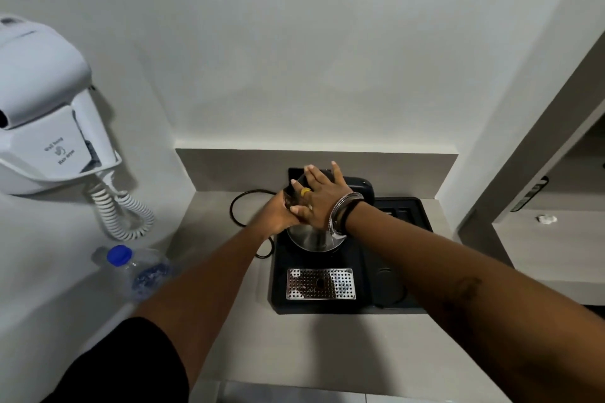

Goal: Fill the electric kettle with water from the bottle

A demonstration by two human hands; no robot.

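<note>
Steel shows under both hands: the left hand (282, 213) has its grip closed around the rim of the electric kettle (313, 238), while the right hand (319, 198) lies flat on the lid, fingers spread, gripping nothing. The kettle stands upright on a black tray (415, 216) at the counter's (294, 347) 12 o'clock end. A perforated metal grille (320, 284) sits in the tray toward 6 o'clock. The bottle (137, 268), blue cap on, stands well apart at about 8 o'clock, below a wall-hung hair dryer (42, 108)
</note>
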